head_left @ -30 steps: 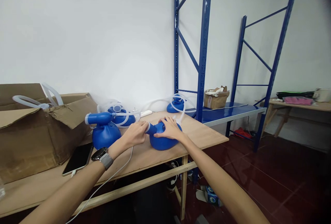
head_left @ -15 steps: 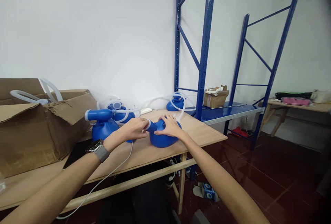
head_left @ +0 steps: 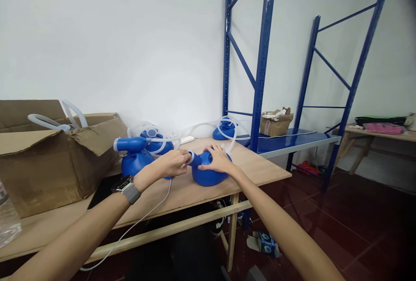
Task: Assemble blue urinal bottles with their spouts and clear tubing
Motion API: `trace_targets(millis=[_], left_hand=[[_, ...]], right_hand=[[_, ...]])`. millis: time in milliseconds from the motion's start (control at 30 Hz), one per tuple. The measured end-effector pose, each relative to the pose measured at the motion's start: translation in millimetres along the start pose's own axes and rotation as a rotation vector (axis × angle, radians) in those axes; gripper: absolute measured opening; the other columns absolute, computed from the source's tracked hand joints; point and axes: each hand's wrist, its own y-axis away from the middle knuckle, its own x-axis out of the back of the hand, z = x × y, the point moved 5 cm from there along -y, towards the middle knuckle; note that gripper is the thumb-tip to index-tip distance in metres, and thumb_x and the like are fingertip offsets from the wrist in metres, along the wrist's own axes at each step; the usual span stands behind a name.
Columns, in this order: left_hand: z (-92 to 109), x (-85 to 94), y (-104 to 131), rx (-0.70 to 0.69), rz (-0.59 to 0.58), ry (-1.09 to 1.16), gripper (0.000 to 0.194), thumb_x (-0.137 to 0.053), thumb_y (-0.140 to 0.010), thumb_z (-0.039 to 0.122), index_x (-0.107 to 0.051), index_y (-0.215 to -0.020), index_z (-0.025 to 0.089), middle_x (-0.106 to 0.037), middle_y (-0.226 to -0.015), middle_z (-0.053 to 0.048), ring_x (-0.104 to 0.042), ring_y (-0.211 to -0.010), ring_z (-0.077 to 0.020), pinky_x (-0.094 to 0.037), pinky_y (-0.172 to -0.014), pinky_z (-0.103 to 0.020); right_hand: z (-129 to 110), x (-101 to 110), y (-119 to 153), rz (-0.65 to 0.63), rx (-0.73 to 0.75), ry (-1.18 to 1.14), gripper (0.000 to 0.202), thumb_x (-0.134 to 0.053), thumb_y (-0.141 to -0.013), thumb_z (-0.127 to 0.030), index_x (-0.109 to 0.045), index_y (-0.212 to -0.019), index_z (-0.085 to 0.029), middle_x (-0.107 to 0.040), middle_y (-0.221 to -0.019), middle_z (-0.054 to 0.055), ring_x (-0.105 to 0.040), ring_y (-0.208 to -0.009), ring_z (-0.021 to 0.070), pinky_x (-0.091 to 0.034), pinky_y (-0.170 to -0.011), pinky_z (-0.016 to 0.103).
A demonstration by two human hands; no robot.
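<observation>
A blue plastic urinal bottle [head_left: 208,176] with a slanted neck and a clear hose rests on the wooden table in front of me. My right hand [head_left: 217,159] grips it from above, thumb and fingers around its handle area. At the white-rimmed mouth of the neck is my left hand [head_left: 177,163], its fingers pinched against the rim; the fingertips are partly hidden. A second blue bottle [head_left: 136,163] of this kind stands behind my left wrist. Farther back lie another blue bottle [head_left: 164,146] and coiled clear hoses. One more bottle [head_left: 224,130] sits by the rack, hose looped over it.
An open cardboard box [head_left: 45,172] with hoses in it stands at the left, beside a clear plastic bottle [head_left: 8,220]. A white cable [head_left: 143,219] hangs over the table edge [head_left: 182,201]. At the right rises a blue metal rack [head_left: 263,64] holding a small carton [head_left: 276,124].
The view has turned slightly left, so everything appears a little farther right. Both hands keep their places on the urinal bottle, with the left fingers still at its mouth.
</observation>
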Motion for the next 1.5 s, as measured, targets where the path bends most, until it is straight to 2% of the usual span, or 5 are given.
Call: trace_targets(millis=[467, 667, 800, 1300, 1500], left_hand=[[6.8, 22.4, -5.2, -0.008, -0.046, 0.147, 0.002, -0.065, -0.076, 0.019, -0.063, -0.076, 0.019, -0.065, -0.072, 0.0, -0.057, -0.065, -0.0155, -0.04, -0.062, -0.027], [5.4, 23.8, -9.5, 0.024, -0.108, 0.242, 0.006, -0.066, -0.071, 0.018, -0.062, -0.075, 0.019, -0.07, -0.078, 0.001, -0.06, -0.069, -0.0144, -0.043, -0.069, -0.025], [5.0, 25.1, -8.5, 0.011, -0.121, 0.193, 0.004, -0.066, -0.074, 0.019, -0.063, -0.077, 0.02, -0.07, -0.077, 0.003, -0.059, -0.068, -0.0135, -0.042, -0.087, -0.032], [12.1, 22.4, -7.7, -0.08, -0.012, 0.146, 0.01, -0.066, -0.075, 0.021, -0.059, -0.068, 0.021, -0.061, -0.059, 0.008, -0.052, -0.054, -0.0101, -0.032, -0.115, -0.041], [15.9, 6.0, 0.0, 0.04, 0.07, 0.027, 0.013, -0.062, -0.075, 0.021, -0.05, -0.072, 0.021, -0.065, -0.072, 0.001, -0.061, -0.067, -0.0165, -0.041, -0.109, -0.046]], right_hand=[[-3.9, 2.8, 1.6, -0.012, 0.029, -0.028, 0.063, -0.084, -0.07, -0.067, -0.063, -0.113, -0.026, -0.059, -0.116, 0.006, -0.056, -0.109, 0.0311, -0.041, -0.098, 0.047], [-4.2, 1.9, 0.8, -0.042, 0.077, -0.068, 0.068, -0.084, -0.068, -0.07, -0.063, -0.115, -0.026, -0.057, -0.116, 0.006, -0.056, -0.11, 0.0302, -0.042, -0.099, 0.046], [-4.7, 1.7, 1.2, -0.03, 0.098, -0.075, 0.067, -0.083, -0.068, -0.071, -0.063, -0.114, -0.025, -0.057, -0.114, 0.006, -0.055, -0.111, 0.0298, -0.042, -0.101, 0.046], [-5.4, -0.5, 1.0, -0.034, 0.11, -0.063, 0.066, -0.085, -0.068, -0.066, -0.063, -0.115, -0.026, -0.058, -0.115, 0.006, -0.056, -0.112, 0.03, -0.043, -0.099, 0.045], [-5.7, 0.2, 1.0, -0.027, 0.095, -0.073, 0.065, -0.084, -0.068, -0.069, -0.063, -0.113, -0.026, -0.058, -0.116, 0.006, -0.056, -0.111, 0.0306, -0.042, -0.099, 0.046]])
